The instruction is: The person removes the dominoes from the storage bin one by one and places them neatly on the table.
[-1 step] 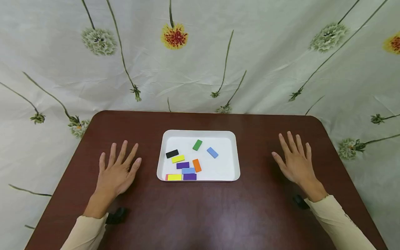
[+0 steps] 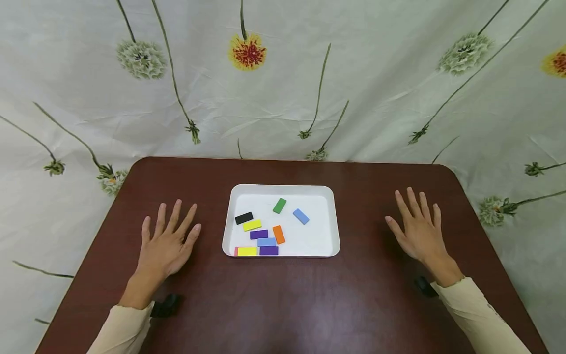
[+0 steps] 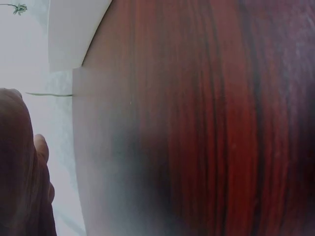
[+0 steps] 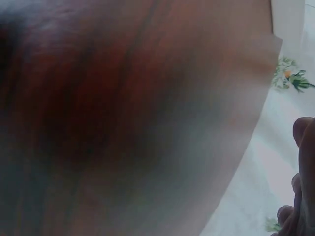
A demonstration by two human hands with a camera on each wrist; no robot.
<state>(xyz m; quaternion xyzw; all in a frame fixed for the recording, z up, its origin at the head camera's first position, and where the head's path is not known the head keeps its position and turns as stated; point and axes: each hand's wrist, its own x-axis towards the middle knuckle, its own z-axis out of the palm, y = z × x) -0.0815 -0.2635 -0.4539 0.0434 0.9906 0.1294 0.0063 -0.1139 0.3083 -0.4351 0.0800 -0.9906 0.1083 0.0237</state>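
Note:
A white tray sits in the middle of a dark brown table. Several small coloured blocks lie flat in it: green, blue, black, yellow, orange, purple and more along the near rim. My left hand lies palm down on the table left of the tray, fingers spread and holding nothing. My right hand rests flat the same way to the tray's right. Each hand is well apart from the tray. Both wrist views show blurred tabletop and a bit of hand.
A pale cloth printed with flowers hangs behind the table and drops past its left and right edges. The table's far corners are rounded. Bare wood lies between the tray and the near edge.

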